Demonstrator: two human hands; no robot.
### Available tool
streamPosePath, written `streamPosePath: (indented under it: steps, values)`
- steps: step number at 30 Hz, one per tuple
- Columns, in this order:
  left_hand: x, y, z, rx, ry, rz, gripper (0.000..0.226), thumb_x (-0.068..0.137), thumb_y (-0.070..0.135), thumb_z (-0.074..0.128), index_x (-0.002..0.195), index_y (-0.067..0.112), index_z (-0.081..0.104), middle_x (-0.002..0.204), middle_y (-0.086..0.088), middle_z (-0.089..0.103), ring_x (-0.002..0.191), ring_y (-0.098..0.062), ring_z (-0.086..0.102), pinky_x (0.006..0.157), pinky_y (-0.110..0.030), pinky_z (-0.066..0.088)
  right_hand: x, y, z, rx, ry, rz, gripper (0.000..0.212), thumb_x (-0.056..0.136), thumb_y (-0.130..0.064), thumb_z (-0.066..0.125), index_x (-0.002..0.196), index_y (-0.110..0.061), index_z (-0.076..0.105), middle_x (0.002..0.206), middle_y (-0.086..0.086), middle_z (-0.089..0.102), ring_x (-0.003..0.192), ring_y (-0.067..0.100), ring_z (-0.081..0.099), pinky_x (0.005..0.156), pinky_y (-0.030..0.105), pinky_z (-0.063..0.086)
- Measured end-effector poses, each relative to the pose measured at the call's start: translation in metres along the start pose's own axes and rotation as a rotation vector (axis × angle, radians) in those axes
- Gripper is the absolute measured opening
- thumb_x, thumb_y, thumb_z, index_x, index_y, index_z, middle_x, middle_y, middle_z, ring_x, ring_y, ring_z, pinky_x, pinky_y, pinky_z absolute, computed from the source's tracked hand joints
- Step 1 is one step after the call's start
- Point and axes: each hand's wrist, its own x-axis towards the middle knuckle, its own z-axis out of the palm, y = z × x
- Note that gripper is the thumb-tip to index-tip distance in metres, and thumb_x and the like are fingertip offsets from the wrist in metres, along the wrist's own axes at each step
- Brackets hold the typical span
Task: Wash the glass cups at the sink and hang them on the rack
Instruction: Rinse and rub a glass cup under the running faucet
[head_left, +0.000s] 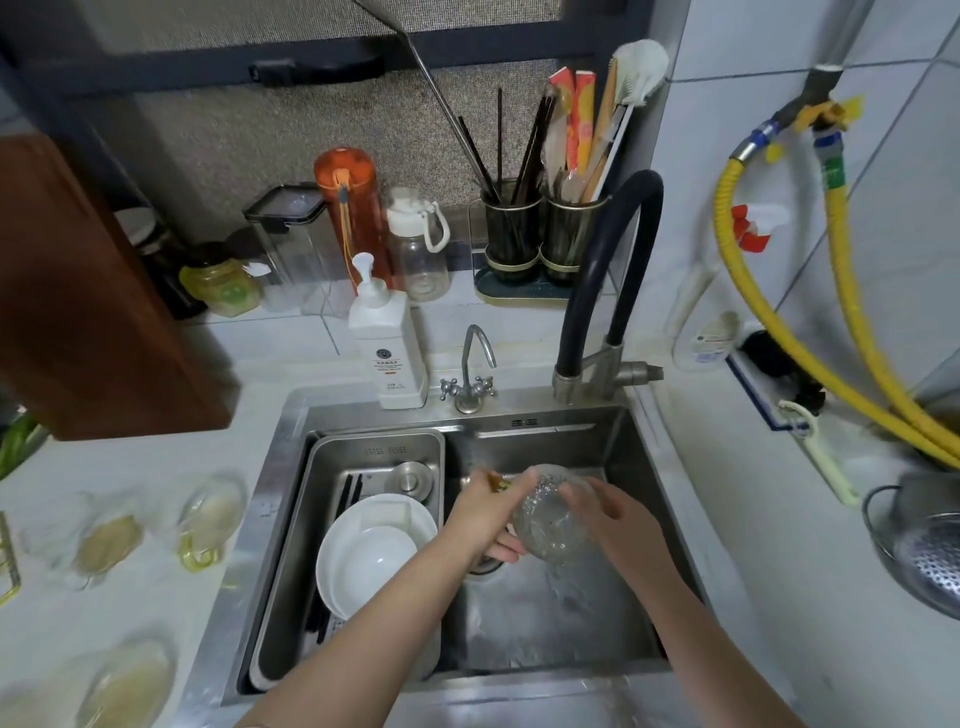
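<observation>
**Glass cup held in both hands over the sink**

The glass cup (550, 514) is above the right part of the sink (639, 431), a little in front of the black-hosed faucet (608, 270) and just above the drain. Both hands hold it. The left hand (483, 514) takes it from the left side, with the fingers curled under the cup, and something small and yellowish sticks out by the thumb; I cannot tell what it is. The right hand (613, 514) takes it from the right side, the fingers wrapped over the upper wall. So each grip is closed around the cup, and the cup lies between the two palms.

The cup is tilted, not upright. Its long axis runs from far-left, close to the faucet side, to near-right. The image is blurred here, so which end is the mouth is only probably the lower one, where water (566, 587) seems to fall into the sink.

Left of the cup, inside the sink, a steel tray (332, 467) carries white bowls (374, 551). On the table left of the sink lie other glass cups (208, 519), blurred.
</observation>
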Motion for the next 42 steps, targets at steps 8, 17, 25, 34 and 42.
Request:
streamPosePath:
  steps: [8,17,25,34,42]
  values:
    - [0.004,-0.002,0.002,0.078,0.024,0.111,0.063,0.084,0.046,0.067,0.132,0.019,0.038,0.096,0.003,0.056,0.074,-0.013,0.063,0.064,-0.030,0.057,0.005,0.010,-0.004,0.107,-0.086,-0.019,0.037,0.076,-0.058,0.066,0.108,-0.039,0.062,0.102,-0.014,0.068,0.097,0.007,0.065,0.091,0.038,0.053]
    - [0.014,0.001,0.006,0.069,-0.011,0.247,0.044,0.080,0.023,0.076,0.118,0.011,0.057,0.106,-0.003,0.062,0.089,-0.014,0.060,0.076,-0.031,0.055,0.020,0.008,-0.013,0.165,-0.073,-0.025,0.067,0.066,-0.065,0.073,0.119,-0.026,0.059,0.114,-0.004,0.067,0.103,0.012,0.065,0.090,0.034,0.054]
    - [0.014,0.021,0.015,-0.171,0.086,0.187,0.014,0.091,0.014,0.064,0.078,0.011,0.059,0.074,-0.007,0.058,0.075,-0.022,0.058,0.049,-0.022,0.052,0.034,-0.002,-0.031,0.240,-0.085,-0.241,0.058,0.069,-0.033,0.080,0.121,-0.027,0.056,0.112,-0.010,0.066,0.102,0.006,0.064,0.080,0.025,0.055]
    - [0.026,0.037,0.022,-0.243,0.106,0.184,0.017,0.090,0.008,0.064,0.075,0.010,0.055,0.073,-0.005,0.056,0.064,-0.014,0.054,0.062,-0.027,0.052,0.113,0.017,-0.078,0.248,0.228,-0.059,0.029,0.090,-0.021,0.062,0.117,-0.013,0.054,0.101,-0.004,0.060,0.096,0.020,0.062,0.095,0.048,0.050]
    - [0.028,0.028,0.008,-0.250,0.101,0.178,0.010,0.088,0.005,0.065,0.081,0.006,0.057,0.079,-0.007,0.058,0.073,-0.014,0.058,0.063,-0.022,0.056,0.197,0.024,-0.094,0.016,0.230,0.030,0.021,0.093,-0.023,0.056,0.110,-0.011,0.053,0.097,0.007,0.056,0.090,0.026,0.056,0.084,0.042,0.046]
